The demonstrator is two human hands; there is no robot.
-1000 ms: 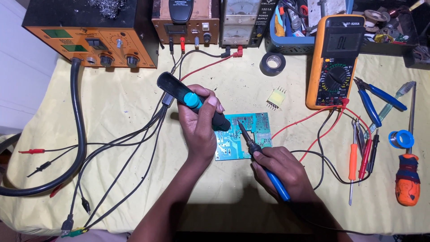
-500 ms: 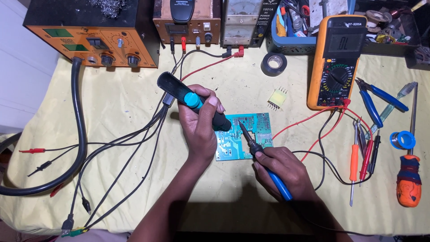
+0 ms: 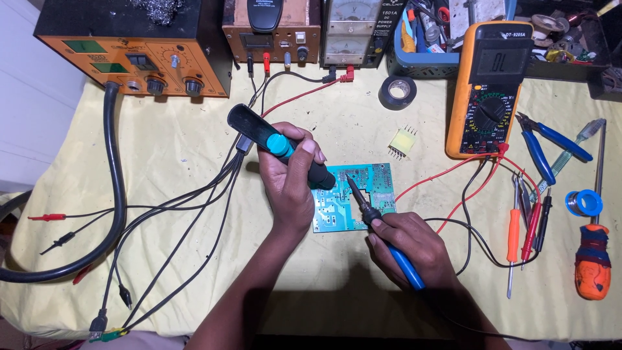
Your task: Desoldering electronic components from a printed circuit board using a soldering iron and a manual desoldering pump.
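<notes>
A green circuit board point(image 3: 372, 188) lies flat on the yellow cloth point(image 3: 168, 149) at the centre. My left hand point(image 3: 288, 185) grips a black desoldering pump point(image 3: 275, 142) with a teal button, its tip down on the board's left part. My right hand point(image 3: 411, 246) holds a blue-handled soldering iron point(image 3: 379, 223) like a pen. The iron's dark tip rests on the board close to the pump's nozzle. A small yellow transformer point(image 3: 402, 141) sits just beyond the board.
An orange soldering station point(image 3: 129, 55) and power supplies stand at the back. An orange multimeter point(image 3: 487, 91) leans at right, with blue pliers point(image 3: 551, 146), screwdrivers point(image 3: 513, 243), solder wire point(image 3: 583, 203) and an orange-handled tool point(image 3: 592, 262). Black tape roll point(image 3: 397, 92). Cables point(image 3: 168, 220) and a thick hose point(image 3: 116, 194) at left.
Both hands have held nearly still over the board. The iron's tip has shifted very slightly on it.
</notes>
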